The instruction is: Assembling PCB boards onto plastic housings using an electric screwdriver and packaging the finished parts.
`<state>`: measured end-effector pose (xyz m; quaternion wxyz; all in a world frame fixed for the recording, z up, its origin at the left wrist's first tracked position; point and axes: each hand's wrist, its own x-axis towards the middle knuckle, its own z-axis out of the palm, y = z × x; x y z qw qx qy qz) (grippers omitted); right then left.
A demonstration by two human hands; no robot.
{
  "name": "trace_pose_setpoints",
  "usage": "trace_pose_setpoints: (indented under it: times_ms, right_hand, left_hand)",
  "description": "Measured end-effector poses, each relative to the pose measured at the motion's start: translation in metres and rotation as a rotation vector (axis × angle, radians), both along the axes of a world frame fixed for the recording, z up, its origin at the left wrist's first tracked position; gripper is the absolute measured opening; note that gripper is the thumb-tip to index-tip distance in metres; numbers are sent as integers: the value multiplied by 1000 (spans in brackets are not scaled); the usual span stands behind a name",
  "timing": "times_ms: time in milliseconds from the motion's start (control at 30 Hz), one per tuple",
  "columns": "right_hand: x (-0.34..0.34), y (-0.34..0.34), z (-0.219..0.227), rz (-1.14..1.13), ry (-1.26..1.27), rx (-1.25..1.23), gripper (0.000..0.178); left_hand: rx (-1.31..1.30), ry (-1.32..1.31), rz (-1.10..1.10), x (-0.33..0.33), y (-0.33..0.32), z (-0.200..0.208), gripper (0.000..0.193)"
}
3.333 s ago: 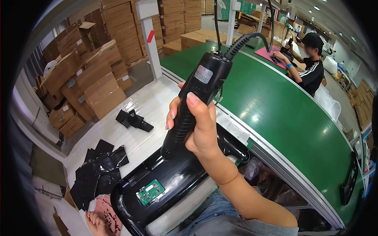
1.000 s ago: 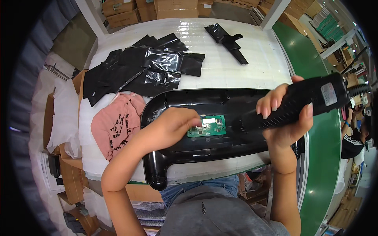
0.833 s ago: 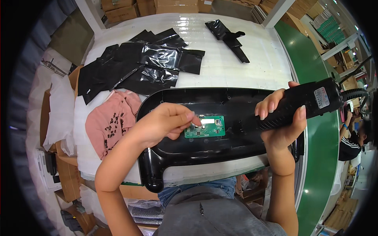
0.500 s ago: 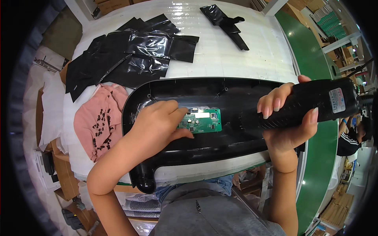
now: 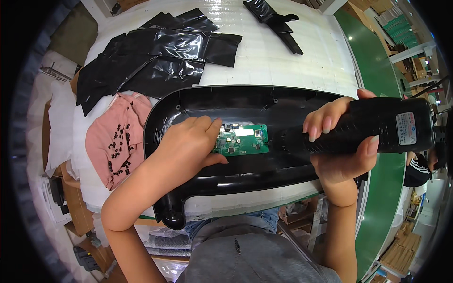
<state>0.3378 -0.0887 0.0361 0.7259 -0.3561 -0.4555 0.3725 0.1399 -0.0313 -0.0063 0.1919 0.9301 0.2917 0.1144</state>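
A green circuit board (image 5: 245,141) lies inside a long black plastic housing (image 5: 226,186), open side up. My left hand (image 5: 191,141) grips the board's left end, index finger at the far edge and thumb at the near one. A black electric screwdriver (image 5: 373,125) is wrapped in my right hand (image 5: 337,137), lying nearly level with its cord end at the right. Its dark nose points left toward the board's right edge, hard to make out against the black housing; whether the bit touches the board I cannot tell.
Small black screws (image 5: 115,146) are scattered on a pink cloth (image 5: 101,137) left of the housing. Black plastic sheets (image 5: 174,45) lie behind on the white-covered table (image 5: 311,66), another black piece (image 5: 273,21) farther right. A green strip (image 5: 382,198) borders the table's right; a person (image 5: 417,172) is beyond.
The view has shifted slightly, with the housing and sheets appearing a little higher. My left hand keeps its hold on the circuit board, and the screwdriver stays in my right hand.
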Motion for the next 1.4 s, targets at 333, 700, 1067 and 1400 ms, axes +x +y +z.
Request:
trace_pose_setpoints:
  times_ms: [333,700,1067,1400]
  right_hand:
    - [-5,-1,1,14,-51,-22,61]
    - [-11,3,2,19,-186,-79,62]
    - [-17,0,0,40,-188,-168,59]
    - [-6,2,-3,109,-151,95,56]
  left_hand:
    - [-2,-2,-9,-1,0,-2,55]
    - [-1,12,-18,-2,0,-3,55]
    - [23,1,-26,0,-2,-6,47]
    - [-513,-369,90,-10,17,5,36]
